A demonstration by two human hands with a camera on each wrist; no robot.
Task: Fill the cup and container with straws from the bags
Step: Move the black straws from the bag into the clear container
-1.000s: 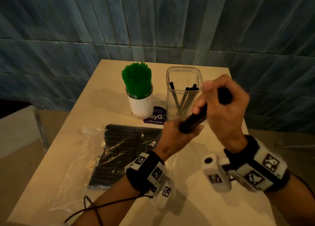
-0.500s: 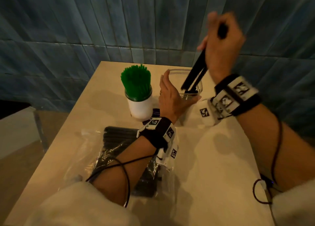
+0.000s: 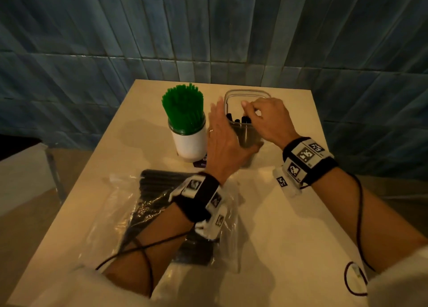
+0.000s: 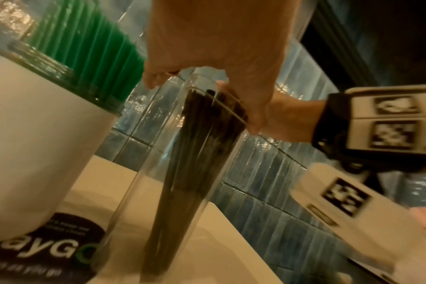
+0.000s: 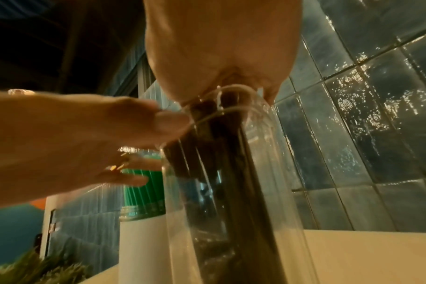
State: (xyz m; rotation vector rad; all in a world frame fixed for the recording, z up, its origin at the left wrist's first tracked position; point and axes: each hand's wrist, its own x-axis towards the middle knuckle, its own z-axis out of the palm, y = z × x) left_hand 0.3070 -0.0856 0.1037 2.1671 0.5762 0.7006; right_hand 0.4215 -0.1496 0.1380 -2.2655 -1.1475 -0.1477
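Observation:
A clear container [image 3: 247, 91] stands at the back of the table, to the right of a white cup [image 3: 190, 144] packed with green straws [image 3: 183, 107]. My left hand [image 3: 222, 142] holds the container, fingers along its left wall and thumb across its front. Over the container's mouth my right hand [image 3: 266, 119] curls its fingertips on the tops of a bunch of black straws [image 3: 243, 120] standing inside. The left wrist view shows these black straws [image 4: 190, 173] reaching the container's floor. A clear bag [image 3: 143, 214] of more black straws lies under my left forearm.
A dark round sticker [image 3: 201, 164] lies on the table between the cup and the container. Bare tabletop [image 3: 289, 225] stretches to the right of the bag. A blue tiled wall [image 3: 208, 28] rises right behind the table. Cables hang from both wrists.
My right hand came down from high above the container, lowering the black straws into it. My left hand let go of the bunch and moved to the container's side.

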